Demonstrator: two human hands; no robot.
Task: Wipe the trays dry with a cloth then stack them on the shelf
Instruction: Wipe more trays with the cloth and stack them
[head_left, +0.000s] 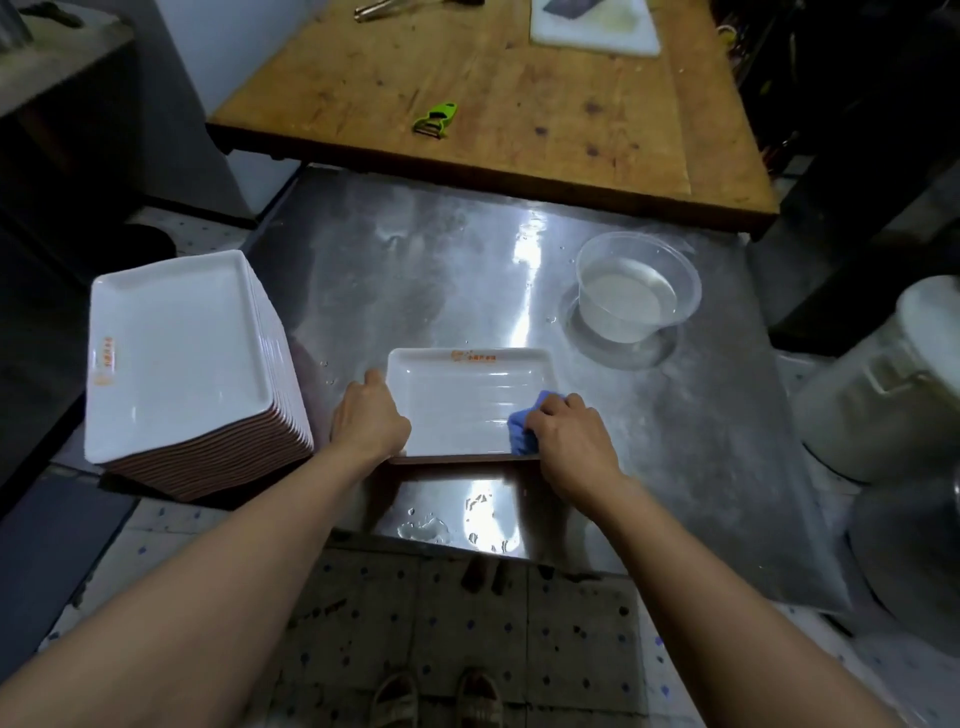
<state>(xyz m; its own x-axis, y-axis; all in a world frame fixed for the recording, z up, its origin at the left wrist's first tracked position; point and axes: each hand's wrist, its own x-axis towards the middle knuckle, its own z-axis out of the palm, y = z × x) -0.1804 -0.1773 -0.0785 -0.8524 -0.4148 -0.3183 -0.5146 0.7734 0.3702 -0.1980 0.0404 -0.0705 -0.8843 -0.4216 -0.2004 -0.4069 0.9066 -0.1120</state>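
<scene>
One white tray (457, 400) lies flat on the steel tabletop (675, 441) right in front of you, its long side facing you and an orange logo printed along its far rim. Your left hand (370, 418) grips the tray's left edge, fingers curled over the rim. Your right hand (566, 434) clutches a blue cloth (524, 426) and presses it into the tray's near right corner; only a small part of the cloth shows past your knuckles.

To your left, at the tabletop's edge, stands a tall stack of trays (182, 364), white on top with brown undersides showing down the side, just beside the tray you are holding. Beyond the tray to the right sits a clear round tub (636, 286) with water in it. Water drops (426, 527) lie on the steel near the front edge. Farther back, on a wooden table (519, 93), lies a green peeler (437, 120).
</scene>
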